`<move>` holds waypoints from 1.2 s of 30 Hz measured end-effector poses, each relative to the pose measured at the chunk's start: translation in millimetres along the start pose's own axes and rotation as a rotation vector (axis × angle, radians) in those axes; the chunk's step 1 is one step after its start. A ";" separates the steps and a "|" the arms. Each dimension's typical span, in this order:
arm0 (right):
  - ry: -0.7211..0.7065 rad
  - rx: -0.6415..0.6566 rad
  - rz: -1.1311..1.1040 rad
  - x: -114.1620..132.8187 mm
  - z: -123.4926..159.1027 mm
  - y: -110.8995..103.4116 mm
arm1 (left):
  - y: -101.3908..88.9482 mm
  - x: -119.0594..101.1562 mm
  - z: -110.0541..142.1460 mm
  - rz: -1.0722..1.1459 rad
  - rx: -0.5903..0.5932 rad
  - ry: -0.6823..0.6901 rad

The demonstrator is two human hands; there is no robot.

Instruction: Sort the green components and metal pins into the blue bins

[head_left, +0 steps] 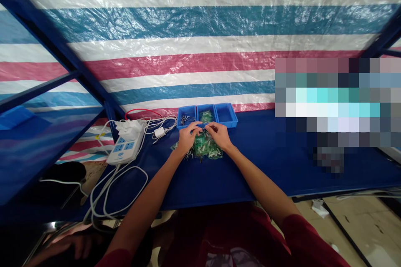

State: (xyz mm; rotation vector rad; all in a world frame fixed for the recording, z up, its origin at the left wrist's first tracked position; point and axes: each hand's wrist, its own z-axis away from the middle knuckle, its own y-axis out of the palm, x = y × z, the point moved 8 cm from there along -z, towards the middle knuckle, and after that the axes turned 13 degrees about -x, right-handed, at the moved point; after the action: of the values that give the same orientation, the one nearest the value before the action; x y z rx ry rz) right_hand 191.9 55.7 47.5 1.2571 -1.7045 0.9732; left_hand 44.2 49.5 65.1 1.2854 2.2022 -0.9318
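Small part (203,128), pinched by left hand (186,136) and right hand (221,135), fingers (194,124) barely parted, I'd steady near the worktop's (272,146) back edge.

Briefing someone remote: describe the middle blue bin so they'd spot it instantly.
On the blue table, right of the white power strip, three bins stand in a row before the striped tarp. Only the middle bin holds green packets; the left bin has thin pieces.
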 end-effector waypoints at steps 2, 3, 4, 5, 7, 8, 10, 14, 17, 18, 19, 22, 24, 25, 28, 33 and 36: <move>-0.005 0.003 -0.006 -1.4 -0.1 0.6 | -1.4 -1.6 -0.6 -0.001 -0.008 0.007; -0.010 0.000 -0.011 -1.9 -0.2 0.2 | -2.2 -2.1 -1.2 -0.005 -0.014 0.012; -0.017 -0.002 -0.017 -2.1 -0.2 -0.1 | -3.1 -2.4 -2.0 -0.010 -0.022 0.017; -0.023 0.001 -0.023 -2.0 0.0 0.0 | -3.5 -2.6 -2.7 -0.015 -0.025 0.021; -0.027 0.025 -0.040 -1.2 0.9 1.5 | -2.8 -2.5 -3.6 -0.005 -0.023 0.014; -0.021 0.042 -0.051 -0.7 1.6 2.8 | -1.7 -2.3 -3.6 0.011 -0.016 0.002; 0.010 0.062 -0.078 0.0 3.0 4.6 | -0.4 -2.6 -2.7 0.049 -0.018 -0.033; 0.051 0.021 -0.147 2.6 3.4 2.0 | -25.9 -10.0 -3.4 -0.011 -0.304 0.014; 0.021 -0.022 -0.115 4.7 2.3 -2.4 | -55.3 -14.3 -6.5 -0.147 -0.560 0.145; 0.012 -0.033 -0.095 4.7 1.8 -3.7 | -58.7 -11.9 -10.6 -0.199 -0.556 0.176; 0.006 -0.040 -0.080 4.5 1.5 -4.6 | -58.2 -8.0 -16.1 -0.257 -0.504 0.204; 0.004 -0.036 -0.060 3.2 1.0 -4.9 | -48.6 7.4 -28.5 -0.432 -0.298 0.263; -0.004 -0.031 -0.046 3.2 1.0 -4.7 | -40.5 15.2 -29.2 -0.483 -0.185 0.274; -0.012 -0.029 -0.037 3.6 1.1 -4.6 | -34.9 17.6 -27.4 -0.493 -0.122 0.277; -0.036 -0.023 -0.016 4.7 1.2 -4.1 | -14.9 21.2 -17.0 -0.494 0.069 0.280; -0.023 -0.011 0.002 1.4 1.2 -2.0 | 12.0 27.5 -0.6 -0.485 0.295 0.294; -0.028 0.005 0.004 1.6 1.7 0.0 | 19.9 31.0 4.5 -0.502 0.368 0.317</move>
State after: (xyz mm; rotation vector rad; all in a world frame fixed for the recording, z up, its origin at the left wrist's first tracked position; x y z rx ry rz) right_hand 191.3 53.6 48.2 1.2771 -1.7280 0.9671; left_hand 46.8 71.4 35.3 1.1003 2.7722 -1.4621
